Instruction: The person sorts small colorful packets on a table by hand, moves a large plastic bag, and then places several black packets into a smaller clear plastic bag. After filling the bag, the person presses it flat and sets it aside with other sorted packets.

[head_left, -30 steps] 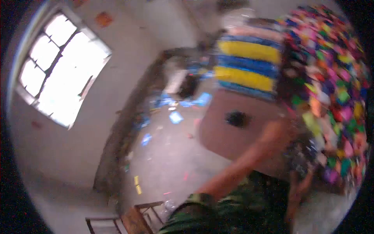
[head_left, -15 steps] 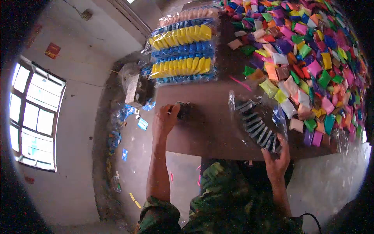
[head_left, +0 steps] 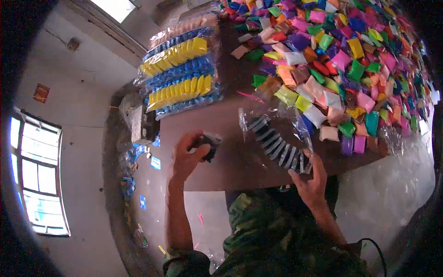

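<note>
My left hand [head_left: 186, 156] is closed with its thumb over a small black packet [head_left: 212, 144] that has shiny clear edges, above the left part of the table. My right hand [head_left: 312, 183] grips the near right end of a clear plastic bag [head_left: 300, 123]. A curved row of black packets [head_left: 278, 147] lies in the bag, each showing a pale edge. The fingertips of this hand are at the last packets of the row.
A big heap of colourful small packets [head_left: 341, 60] covers the right and back of the brown table [head_left: 230, 171]. At the back left, clear bags of yellow, blue and pinkish packets [head_left: 180, 87] lie stacked. Blue scraps [head_left: 155, 163] litter the floor to the left.
The view has turned, so the table's contents sit further left. My left hand has raised and tilted the black packet, which shows more fully now. My right hand keeps hold of the bag.
</note>
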The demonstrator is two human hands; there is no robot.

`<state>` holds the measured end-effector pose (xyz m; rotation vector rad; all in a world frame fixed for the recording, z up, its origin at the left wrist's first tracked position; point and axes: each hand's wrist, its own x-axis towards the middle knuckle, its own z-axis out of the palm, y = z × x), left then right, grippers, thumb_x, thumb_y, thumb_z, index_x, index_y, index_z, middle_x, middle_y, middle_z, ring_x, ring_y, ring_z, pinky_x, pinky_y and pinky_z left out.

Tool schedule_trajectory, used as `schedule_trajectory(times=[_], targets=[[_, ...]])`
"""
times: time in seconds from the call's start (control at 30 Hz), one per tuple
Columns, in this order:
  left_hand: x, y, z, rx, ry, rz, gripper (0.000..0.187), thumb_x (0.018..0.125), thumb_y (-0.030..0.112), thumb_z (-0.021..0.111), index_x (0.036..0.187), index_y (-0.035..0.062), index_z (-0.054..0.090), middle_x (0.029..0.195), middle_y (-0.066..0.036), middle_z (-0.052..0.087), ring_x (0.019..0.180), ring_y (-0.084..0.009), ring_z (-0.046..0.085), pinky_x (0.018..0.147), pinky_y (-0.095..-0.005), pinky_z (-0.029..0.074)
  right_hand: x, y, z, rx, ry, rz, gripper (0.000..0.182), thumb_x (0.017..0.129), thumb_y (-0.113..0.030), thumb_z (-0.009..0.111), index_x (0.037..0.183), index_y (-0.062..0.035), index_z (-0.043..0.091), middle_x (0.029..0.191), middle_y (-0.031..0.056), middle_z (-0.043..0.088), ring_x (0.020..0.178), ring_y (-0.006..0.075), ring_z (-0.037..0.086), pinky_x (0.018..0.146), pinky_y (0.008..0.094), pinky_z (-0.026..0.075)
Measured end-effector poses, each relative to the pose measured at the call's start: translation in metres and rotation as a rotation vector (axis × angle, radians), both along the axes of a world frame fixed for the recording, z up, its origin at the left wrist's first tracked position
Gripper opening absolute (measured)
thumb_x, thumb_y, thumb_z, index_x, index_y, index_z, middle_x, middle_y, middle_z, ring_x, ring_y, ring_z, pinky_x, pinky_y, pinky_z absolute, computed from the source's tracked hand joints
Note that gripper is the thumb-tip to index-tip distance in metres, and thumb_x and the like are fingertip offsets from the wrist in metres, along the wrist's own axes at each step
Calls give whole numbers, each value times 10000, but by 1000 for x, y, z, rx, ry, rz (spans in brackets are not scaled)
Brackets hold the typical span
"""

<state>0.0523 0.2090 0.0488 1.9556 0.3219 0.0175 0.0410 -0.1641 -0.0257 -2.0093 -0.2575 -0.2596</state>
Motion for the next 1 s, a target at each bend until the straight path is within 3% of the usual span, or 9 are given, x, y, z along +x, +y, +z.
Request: schedule_trajectory(times=[0.17,0.27,0.37,0.47,0.6,0.7,0.77,0.83,1.0], targets=[[32,-57,9,-195,-115,-24,447,915,216,779,1272,-8,630,1046,-71,695,908,-148,670,776,-287,569,1,1,-3,21,-17,-12,685,785,-202,886,1354,0,563,1323,217,631,1220,390,621,1060,468,489],[54,-92,26,-118,-279,-88,444,921,225,776,1262,-23,635,1057,-59,689,914,-126,649,796,-277,542,2,4,3,46,-33,-3,678,783,-196,887,1350,-3,568,1332,221,629,1232,396,616,1067,468,489],[76,-114,28,-205,-312,-188,411,923,224,775,1243,-2,652,1054,-46,689,921,-108,630,816,-275,523,2,2,2,49,-3,-2,662,786,-192,884,1343,-10,578,1338,218,629,1241,396,614,1070,464,488],[93,-120,18,-56,-320,-168,406,902,219,787,1229,11,665,1028,-33,684,920,-100,616,811,-277,517,2,1,0,-7,-86,0,643,772,-77,852,1337,13,558,1242,183,637,1140,320,636,989,411,496],[110,-119,4,-4,-288,-99,386,907,224,773,1217,15,678,1055,-56,715,976,-172,652,905,-333,520,4,0,5,32,-98,34,630,777,-84,853,1330,5,564,1240,191,635,1130,336,638,981,416,500],[110,-120,9,77,-324,-21,360,912,220,765,1203,22,686,1032,-44,723,931,-170,661,864,-333,532,4,0,6,17,-108,23,614,791,-127,856,1323,-3,576,1264,202,637,1155,365,634,1004,440,497],[106,-120,17,-131,-264,25,343,916,220,771,1184,26,680,1002,-26,712,870,-121,648,764,-294,534,4,-1,6,47,-86,37,603,819,-212,858,1325,-18,592,1310,212,643,1209,404,624,1059,483,490],[104,-118,22,-335,-164,66,377,909,201,791,1190,-13,659,944,-21,691,823,-81,628,709,-260,532,3,-1,5,49,-72,35,595,822,-210,853,1322,-21,591,1310,210,643,1207,409,622,1058,486,491],[105,-122,14,-316,-280,-17,362,907,181,794,1183,-6,652,955,-21,697,826,-101,644,704,-261,529,6,0,6,42,-124,35,620,771,-85,862,1312,-3,571,1250,216,639,1138,370,645,974,432,507]])
